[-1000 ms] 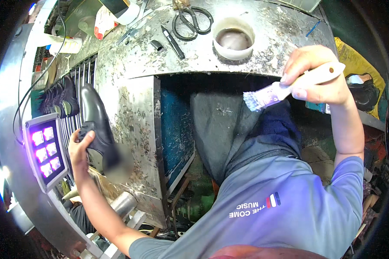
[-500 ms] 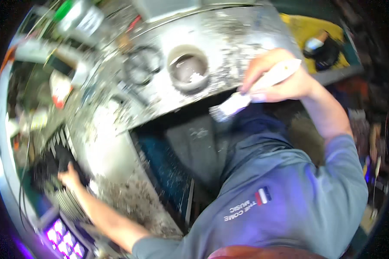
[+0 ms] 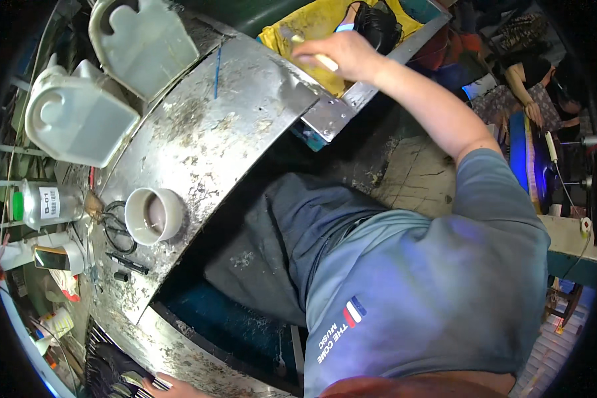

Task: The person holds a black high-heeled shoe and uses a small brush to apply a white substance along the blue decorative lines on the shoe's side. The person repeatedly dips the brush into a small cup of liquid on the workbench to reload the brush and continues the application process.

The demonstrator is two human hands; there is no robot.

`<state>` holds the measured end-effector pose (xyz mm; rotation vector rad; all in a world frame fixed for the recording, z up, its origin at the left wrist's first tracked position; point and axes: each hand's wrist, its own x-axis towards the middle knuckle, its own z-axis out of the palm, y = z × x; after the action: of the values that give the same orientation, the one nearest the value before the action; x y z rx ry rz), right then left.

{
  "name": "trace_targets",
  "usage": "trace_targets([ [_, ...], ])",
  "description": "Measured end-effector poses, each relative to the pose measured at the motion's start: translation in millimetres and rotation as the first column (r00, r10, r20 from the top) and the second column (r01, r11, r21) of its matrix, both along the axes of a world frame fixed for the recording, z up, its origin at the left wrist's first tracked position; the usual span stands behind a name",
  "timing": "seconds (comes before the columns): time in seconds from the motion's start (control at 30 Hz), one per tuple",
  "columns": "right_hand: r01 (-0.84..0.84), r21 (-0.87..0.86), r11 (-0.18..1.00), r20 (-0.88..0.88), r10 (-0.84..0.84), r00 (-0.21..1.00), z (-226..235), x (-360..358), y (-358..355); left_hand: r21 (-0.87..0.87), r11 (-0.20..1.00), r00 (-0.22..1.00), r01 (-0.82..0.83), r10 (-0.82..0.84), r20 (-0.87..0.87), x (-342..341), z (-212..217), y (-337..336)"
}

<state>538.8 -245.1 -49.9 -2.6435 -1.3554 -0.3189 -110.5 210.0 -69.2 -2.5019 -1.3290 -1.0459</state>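
Note:
My right hand (image 3: 341,54) is stretched out to the far right end of the stained metal worktable (image 3: 212,132). It grips a brush with a cream handle (image 3: 320,60) over a yellow cloth (image 3: 315,23). A black shoe-like object (image 3: 378,23) lies on that cloth just past the hand. Only the top of my left hand (image 3: 176,389) shows at the bottom edge, next to a dark slatted rack (image 3: 113,371). Its fingers and what they touch are cut off.
A white cup (image 3: 154,215), black scissors (image 3: 116,225) and a black marker (image 3: 127,263) lie on the table's left part. Two white plastic jugs (image 3: 79,116) and a clear bottle with a green cap (image 3: 43,204) stand beyond. Another person (image 3: 530,99) sits at the right.
The view has swung round to the right. My right hand has carried the brush from in front of me out to the yellow cloth. My left hand has slipped to the frame's bottom edge.

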Motion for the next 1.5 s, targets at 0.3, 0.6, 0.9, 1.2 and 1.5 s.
trace_targets([
  [0.3, 0.471, -0.623, 0.624, 0.350, -0.316, 0.882, -59, 86, -83, -0.056, 0.988, 0.965, 0.142, -0.151, -0.215, 71, 0, -92],
  [0.6, 0.289, -0.499, 0.817, 0.108, -0.272, 0.956, -61, 102, -90, -0.091, 0.939, 0.913, 0.332, -0.345, -0.219, 108, -1, -146],
  [0.9, 0.279, 0.529, 0.801, 0.121, -0.397, 0.910, 66, 129, -150, -0.155, 0.900, 0.904, 0.408, -0.422, -0.070, 123, -14, -177],
  [1.2, -0.204, 0.957, 0.204, 0.016, 0.669, 0.743, 162, -13, -67, -0.475, 0.391, 0.609, 0.789, -0.599, 0.520, 223, 22, -206],
  [1.5, -0.030, 0.958, 0.286, -0.285, 0.931, -0.227, 119, -182, 135, -0.241, -0.591, 0.154, 0.770, -0.195, 0.969, 285, 75, -209],
])
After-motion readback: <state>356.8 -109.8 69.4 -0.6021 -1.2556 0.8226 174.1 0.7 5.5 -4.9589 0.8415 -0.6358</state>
